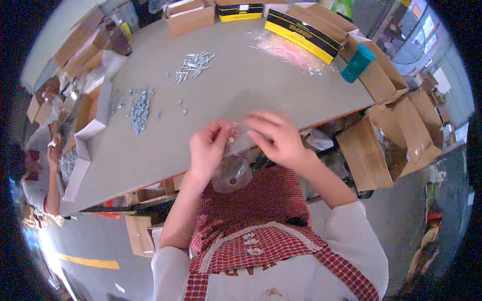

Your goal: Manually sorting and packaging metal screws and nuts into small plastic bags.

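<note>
My left hand (207,146) is closed, thumb and fingers pinching the top of a clear plastic bag (232,174) at the table's near edge. The bag hangs down in front of the red checked apron. Small pale pieces show in the clear plastic beside my left fingertips, too small to name. Close on the right is my right hand (281,140), its thumb and fingers apart and slightly blurred. Beyond the hands lie a pile of silver screws (195,65) and, to the left, a pile of metal nuts (140,108) with a few scattered loose.
Small clear and pinkish plastic bags (296,52) lie by a black-and-yellow box (303,34). A teal cup (358,63) leans at the right by open cartons (396,140). At the left, white trays (95,108) line the table (241,83), near another person's arm (53,170).
</note>
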